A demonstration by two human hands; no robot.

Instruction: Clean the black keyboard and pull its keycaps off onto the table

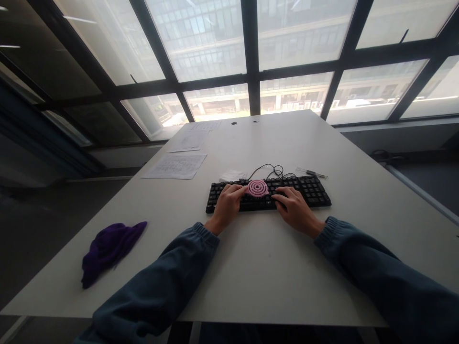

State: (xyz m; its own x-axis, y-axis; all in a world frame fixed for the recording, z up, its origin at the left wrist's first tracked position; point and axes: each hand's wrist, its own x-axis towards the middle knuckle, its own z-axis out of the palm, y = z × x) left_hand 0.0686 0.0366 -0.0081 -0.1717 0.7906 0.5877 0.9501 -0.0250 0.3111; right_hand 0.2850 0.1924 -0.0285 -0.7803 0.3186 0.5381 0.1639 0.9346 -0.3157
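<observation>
A black keyboard [308,190] lies across the middle of the white table [258,267]. On top of its keys rests a round pink disc with concentric rings [257,188]. My left hand [227,206] lies on the keyboard's left half, fingers curled, with its fingertips touching the disc's left edge. My right hand [294,206] rests flat on the keys just right of the disc, fingers spread. Both arms wear dark blue sleeves.
A purple cloth [109,248] lies near the table's left front. Printed sheets [176,166] sit at the left back, a small clear packet [233,175] and the keyboard's black cable [270,169] behind the keyboard, and a thin metal tool [311,173] to the right. Large windows stand beyond.
</observation>
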